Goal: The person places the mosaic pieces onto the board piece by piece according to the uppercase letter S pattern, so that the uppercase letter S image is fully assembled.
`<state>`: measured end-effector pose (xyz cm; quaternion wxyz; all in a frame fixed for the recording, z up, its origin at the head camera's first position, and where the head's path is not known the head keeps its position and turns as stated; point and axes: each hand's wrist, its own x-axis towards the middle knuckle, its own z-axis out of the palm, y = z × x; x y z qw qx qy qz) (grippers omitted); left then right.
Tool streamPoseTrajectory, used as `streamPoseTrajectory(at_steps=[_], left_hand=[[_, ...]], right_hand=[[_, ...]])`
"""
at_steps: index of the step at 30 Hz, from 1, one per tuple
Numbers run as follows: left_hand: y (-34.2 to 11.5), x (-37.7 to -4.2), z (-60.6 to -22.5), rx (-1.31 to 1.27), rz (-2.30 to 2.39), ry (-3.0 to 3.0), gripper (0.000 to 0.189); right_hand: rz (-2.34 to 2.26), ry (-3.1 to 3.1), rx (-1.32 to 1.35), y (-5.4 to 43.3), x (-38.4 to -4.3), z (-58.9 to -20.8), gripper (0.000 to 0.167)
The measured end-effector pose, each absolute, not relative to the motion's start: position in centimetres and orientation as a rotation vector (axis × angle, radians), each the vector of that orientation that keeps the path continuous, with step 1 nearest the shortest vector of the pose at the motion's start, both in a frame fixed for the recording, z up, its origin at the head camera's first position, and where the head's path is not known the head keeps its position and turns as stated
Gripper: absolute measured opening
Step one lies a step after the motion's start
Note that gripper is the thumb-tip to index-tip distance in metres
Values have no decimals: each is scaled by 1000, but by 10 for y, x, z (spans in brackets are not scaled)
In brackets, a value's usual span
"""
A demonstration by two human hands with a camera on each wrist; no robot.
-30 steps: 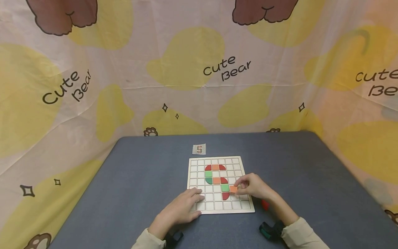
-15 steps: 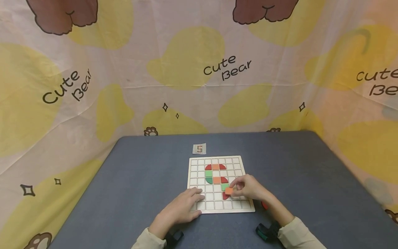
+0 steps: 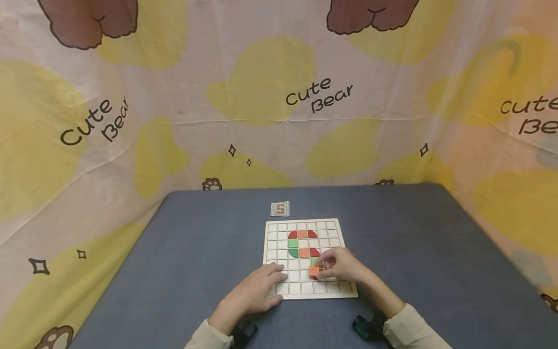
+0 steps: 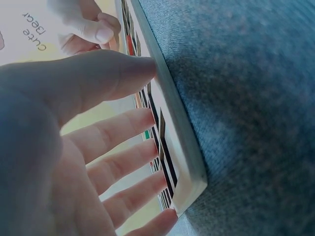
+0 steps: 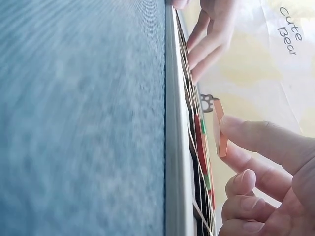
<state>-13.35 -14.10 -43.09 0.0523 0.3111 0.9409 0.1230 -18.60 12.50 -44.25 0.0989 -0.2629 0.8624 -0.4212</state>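
A white gridded puzzle board (image 3: 307,294) lies on the blue-grey table, bearing colored tiles: orange squares, light green squares (image 3: 293,243), red quarter-rounds (image 3: 312,234) and a dark green quarter-round (image 3: 294,252). My right hand (image 3: 343,264) pinches an orange square tile (image 3: 314,271) between thumb and fingers. The tile hangs over the board's lower middle, mostly covering a red quarter-round; the right wrist view shows it tilted, apart from the board (image 5: 174,147). My left hand (image 3: 259,287) rests spread on the board's near left corner, thumb (image 4: 133,73) along the front edge.
Behind the board lies a small card (image 3: 280,209) with a colored S-like pattern on a grid. Dark wrist devices (image 3: 368,327) are strapped near both cuffs. A printed cloth (image 3: 261,97) hangs around the table's back and sides.
My right hand has carried the orange tile left and slightly toward me, from beside the light green square to over the red quarter-round. The left hand stays put.
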Motion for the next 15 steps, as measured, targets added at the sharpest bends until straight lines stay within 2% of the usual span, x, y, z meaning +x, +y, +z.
streamPoseTrajectory(at_steps=[15], left_hand=[[-142, -135, -434, 944, 362, 2870, 42]], right_hand=[[-1211, 2564, -747, 110, -185, -443, 19]])
